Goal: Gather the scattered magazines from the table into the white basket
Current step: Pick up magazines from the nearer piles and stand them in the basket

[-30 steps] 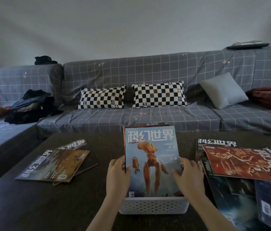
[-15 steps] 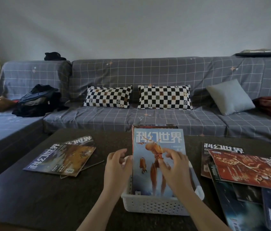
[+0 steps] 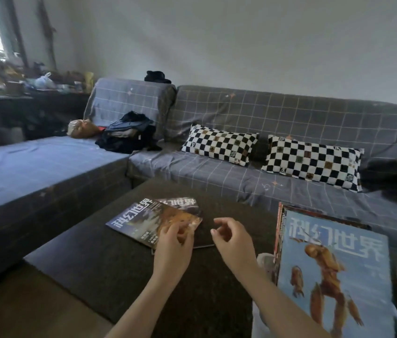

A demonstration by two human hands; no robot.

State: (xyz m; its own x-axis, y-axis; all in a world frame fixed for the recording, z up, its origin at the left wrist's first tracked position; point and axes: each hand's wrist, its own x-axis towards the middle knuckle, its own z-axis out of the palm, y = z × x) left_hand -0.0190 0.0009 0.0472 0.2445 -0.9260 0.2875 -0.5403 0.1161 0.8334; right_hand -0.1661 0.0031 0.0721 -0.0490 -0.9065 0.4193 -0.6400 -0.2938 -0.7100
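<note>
We see the left hand [image 3: 171,242] over the near corner of the brown-covered magazine [image 3: 153,222], which lies near the tabletop's [image 3: 109,269] left edge on top of a second magazine [image 3: 180,203]; its fingers are curled at the cover, though we cannot tell if they grip it. The right hand [image 3: 231,237] hovers just beside it, fingers loosely curled and holding nothing. At the tabletop's right side the blue magazine [image 3: 331,276] stands tilted in the white basket [image 3: 264,261], with more magazines behind it.
</note>
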